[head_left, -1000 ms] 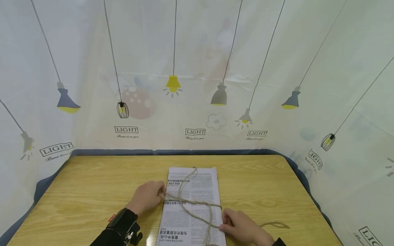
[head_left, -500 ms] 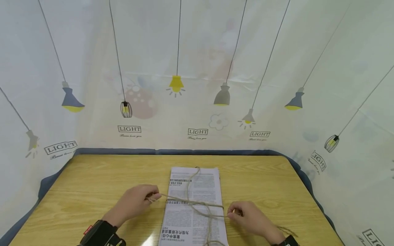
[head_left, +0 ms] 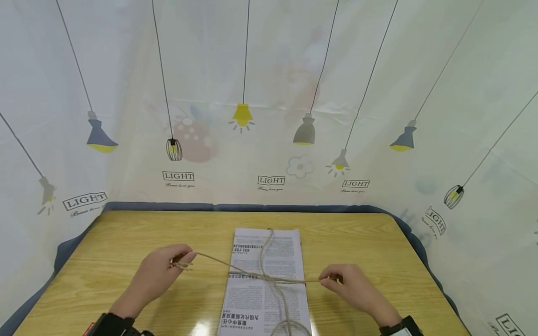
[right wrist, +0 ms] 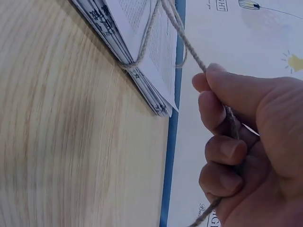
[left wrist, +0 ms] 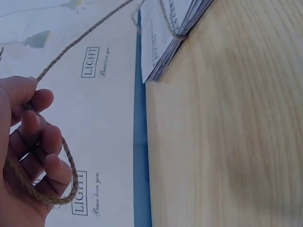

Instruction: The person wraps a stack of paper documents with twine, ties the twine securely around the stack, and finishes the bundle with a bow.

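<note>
Twine (head_left: 269, 279) runs across a stack of newspapers (head_left: 265, 289) in the middle of the table (head_left: 378, 252), crossing a lengthwise strand on top. Left hand (head_left: 157, 275) pinches one end out to the left, fingers curled round it — right hand (head_left: 355, 287) grips the other end just off the stack's right edge. Lamp-print curtain (head_left: 269, 116) behind.

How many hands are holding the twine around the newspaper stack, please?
2. The left hand grips one twine end left of the newspaper stack; the right hand pinches the other end to its right.
</note>
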{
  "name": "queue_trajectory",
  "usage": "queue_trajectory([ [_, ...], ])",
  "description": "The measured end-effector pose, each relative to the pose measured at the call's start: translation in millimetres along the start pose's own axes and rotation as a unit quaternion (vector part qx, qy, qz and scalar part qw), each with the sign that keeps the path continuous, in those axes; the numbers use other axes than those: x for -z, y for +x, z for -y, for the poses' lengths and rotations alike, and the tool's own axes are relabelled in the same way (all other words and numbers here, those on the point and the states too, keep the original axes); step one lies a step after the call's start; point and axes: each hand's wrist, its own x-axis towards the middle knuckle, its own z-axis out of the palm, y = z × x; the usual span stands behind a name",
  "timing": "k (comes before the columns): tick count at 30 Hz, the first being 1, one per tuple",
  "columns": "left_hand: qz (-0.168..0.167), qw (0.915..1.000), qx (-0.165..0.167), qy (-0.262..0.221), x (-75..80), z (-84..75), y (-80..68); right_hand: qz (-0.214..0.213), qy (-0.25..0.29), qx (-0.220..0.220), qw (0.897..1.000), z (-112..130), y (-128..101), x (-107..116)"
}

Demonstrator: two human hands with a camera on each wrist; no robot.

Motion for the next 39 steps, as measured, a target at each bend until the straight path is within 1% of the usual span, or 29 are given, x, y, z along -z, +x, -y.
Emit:
queue_trajectory([
  [2,-0.022,0.9998,0.001,0.001,5.4,2.8,-1.1,-0.010,-0.007,-0.007,1.000,0,0,2],
  [6,-0.072,0.9972,0.020,0.001,15.6,11.8,-4.0,-0.038,-0.012,-0.014,0.999,0,-1,5],
  [10,-0.126,0.9908,0.045,0.019,26.1,22.7,-7.9,-0.060,-0.008,-0.018,0.998,-1,-2,8],
  [12,-0.145,0.9868,0.061,0.035,31.2,27.8,-10.5,-0.065,-0.011,-0.021,0.998,-2,-3,10],
  [16,-0.177,0.9763,0.112,0.055,40.1,38.0,-16.7,-0.072,-0.015,-0.034,0.997,-7,-3,12],
  [20,-0.214,0.9590,0.174,0.064,46.0,48.0,-21.5,-0.087,-0.016,-0.048,0.995,-13,-4,15],
  [23,-0.219,0.9477,0.222,0.068,48.8,53.6,-24.6,-0.096,-0.016,-0.060,0.993,-19,-6,17],
  [25,-0.204,0.9412,0.260,0.068,51.1,56.8,-26.6,-0.098,-0.015,-0.067,0.993,-23,-8,18],
  [27,-0.182,0.9360,0.294,0.069,53.6,60.9,-29.3,-0.097,-0.015,-0.080,0.992,-28,-8,18],
  [30,-0.162,0.9277,0.328,0.075,56.3,69.7,-34.0,-0.094,-0.018,-0.094,0.991,-33,-9,19],
  [33,-0.160,0.9223,0.342,0.083,56.9,78.1,-38.4,-0.094,-0.024,-0.106,0.990,-35,-10,20],
  [35,-0.164,0.9181,0.350,0.086,57.0,82.3,-40.4,-0.097,-0.029,-0.109,0.989,-36,-11,21],
  [39,-0.162,0.9112,0.371,0.078,56.7,88.1,-42.7,-0.102,-0.042,-0.111,0.988,-39,-11,21],
])
